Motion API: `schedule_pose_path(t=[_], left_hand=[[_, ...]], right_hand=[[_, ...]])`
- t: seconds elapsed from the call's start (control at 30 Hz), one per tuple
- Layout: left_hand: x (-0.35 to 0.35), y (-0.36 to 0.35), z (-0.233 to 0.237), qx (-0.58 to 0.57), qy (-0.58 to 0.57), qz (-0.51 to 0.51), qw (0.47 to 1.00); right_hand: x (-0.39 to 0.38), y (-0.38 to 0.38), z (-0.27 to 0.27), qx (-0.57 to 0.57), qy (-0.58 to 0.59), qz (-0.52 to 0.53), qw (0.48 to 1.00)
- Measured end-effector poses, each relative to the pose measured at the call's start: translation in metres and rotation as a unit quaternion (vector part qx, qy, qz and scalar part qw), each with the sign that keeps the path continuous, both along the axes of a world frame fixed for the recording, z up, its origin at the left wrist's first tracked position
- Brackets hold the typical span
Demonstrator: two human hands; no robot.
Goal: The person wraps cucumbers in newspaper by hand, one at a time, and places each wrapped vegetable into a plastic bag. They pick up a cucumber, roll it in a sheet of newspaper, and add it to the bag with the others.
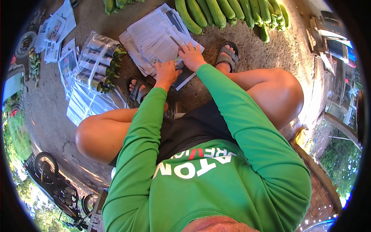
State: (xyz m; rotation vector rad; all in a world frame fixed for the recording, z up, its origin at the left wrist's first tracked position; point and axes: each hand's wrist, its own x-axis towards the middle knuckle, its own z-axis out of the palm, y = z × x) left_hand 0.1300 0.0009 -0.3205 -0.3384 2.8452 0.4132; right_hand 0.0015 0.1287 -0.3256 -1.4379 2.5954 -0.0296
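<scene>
Green gourds (216, 13) (printed grey newspaper (154, 38)).

Loose newspaper stack (154, 34) (flat on ground (251, 50))

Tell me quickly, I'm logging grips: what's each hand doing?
Left hand: curled on the newspaper, grip cannot be told.
Right hand: open, pressing the newspaper.

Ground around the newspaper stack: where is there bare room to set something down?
Bare dirt lies right of the right foot, between the gourd row and the right knee. Another patch lies between the scattered papers and the newspaper stack. Crowded: the stack itself, under the left hand and right hand, and the bagged gourds beside it.
</scene>
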Motion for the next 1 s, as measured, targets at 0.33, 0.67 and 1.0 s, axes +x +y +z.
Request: schedule_pose_path(t=[0.33, 0.67, 1.0], left_hand=[[-0.01, -0.024, -0.02, 0.211, 0.027, 0.079, 0.974], [0.036, -0.048, -0.007, 0.305, 0.074, 0.166, 0.935], [0.038, -0.048, -0.025, 0.358, 0.09, 0.172, 0.913]], right_hand=[[-0.045, 0.012, 0.004, 0.002, -0.355, -0.171, 0.919], [-0.039, 0.013, -0.003, -0.031, -0.363, -0.197, 0.91], [-0.031, -0.02, 0.01, 0.092, -0.281, -0.109, 0.949]])
